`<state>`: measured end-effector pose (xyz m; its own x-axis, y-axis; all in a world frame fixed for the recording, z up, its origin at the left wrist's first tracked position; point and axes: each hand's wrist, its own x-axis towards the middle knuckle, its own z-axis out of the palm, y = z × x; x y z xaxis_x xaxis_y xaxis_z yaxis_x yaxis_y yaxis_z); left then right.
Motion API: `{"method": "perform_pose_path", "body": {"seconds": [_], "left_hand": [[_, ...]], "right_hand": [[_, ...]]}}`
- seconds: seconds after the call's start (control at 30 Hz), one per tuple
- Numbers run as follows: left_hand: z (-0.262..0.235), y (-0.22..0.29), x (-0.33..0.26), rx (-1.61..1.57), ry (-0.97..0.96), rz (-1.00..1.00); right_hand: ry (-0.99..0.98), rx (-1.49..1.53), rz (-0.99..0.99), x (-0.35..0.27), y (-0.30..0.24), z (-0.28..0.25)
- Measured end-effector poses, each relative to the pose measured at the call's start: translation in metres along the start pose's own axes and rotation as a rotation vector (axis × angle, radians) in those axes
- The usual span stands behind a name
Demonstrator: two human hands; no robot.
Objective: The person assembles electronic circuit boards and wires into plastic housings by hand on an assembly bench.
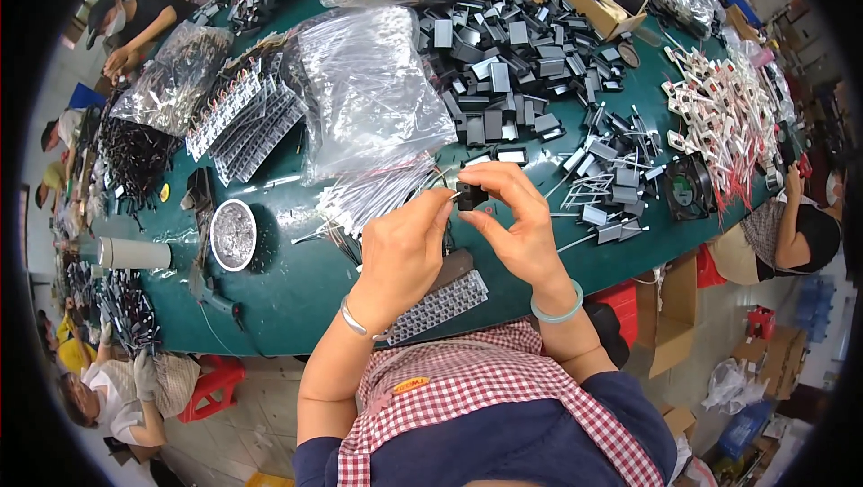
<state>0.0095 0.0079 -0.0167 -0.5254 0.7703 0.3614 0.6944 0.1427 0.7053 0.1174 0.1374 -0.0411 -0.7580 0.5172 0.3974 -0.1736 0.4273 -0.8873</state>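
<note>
My right hand [517, 226] pinches a small black block-shaped part [470, 196] between thumb and fingers above the green table [297, 285]. My left hand [404, 249] meets it from the left, its fingertips touching the part's left side and a thin wire end there. Just behind the hands lies a clear bag of thin wired pieces [373, 195]. Under my left wrist sits a flat grey tray of small parts [440, 303].
A heap of black and grey rectangular parts [503, 65] fills the table's middle. Clear plastic bags [369, 83] lie to its left, a round metal dish [233, 234] at the near left, a black fan [690, 186] at right. Other people sit around the table's edges.
</note>
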Motion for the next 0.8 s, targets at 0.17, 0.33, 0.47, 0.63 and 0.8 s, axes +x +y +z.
{"method": "perform_pose_path", "body": {"seconds": [0.17,0.33,0.47,0.63,0.8], "left_hand": [[-0.003,0.000,0.002,0.040,-0.026,0.018],[-0.001,-0.004,0.007,0.070,-0.034,0.039],[-0.003,-0.004,0.007,0.185,-0.086,0.084],[-0.010,-0.001,0.007,0.175,-0.245,0.089],[-0.008,-0.011,0.007,0.016,-0.215,-0.027]], "right_hand": [[-0.014,-0.057,-0.027,0.000,-0.002,-0.002],[-0.031,-0.091,-0.052,0.005,-0.003,-0.004],[-0.053,-0.169,-0.125,0.009,-0.006,-0.007],[-0.019,-0.368,-0.204,0.006,-0.016,-0.004],[-0.087,-0.470,-0.343,0.004,-0.019,0.001]]}}
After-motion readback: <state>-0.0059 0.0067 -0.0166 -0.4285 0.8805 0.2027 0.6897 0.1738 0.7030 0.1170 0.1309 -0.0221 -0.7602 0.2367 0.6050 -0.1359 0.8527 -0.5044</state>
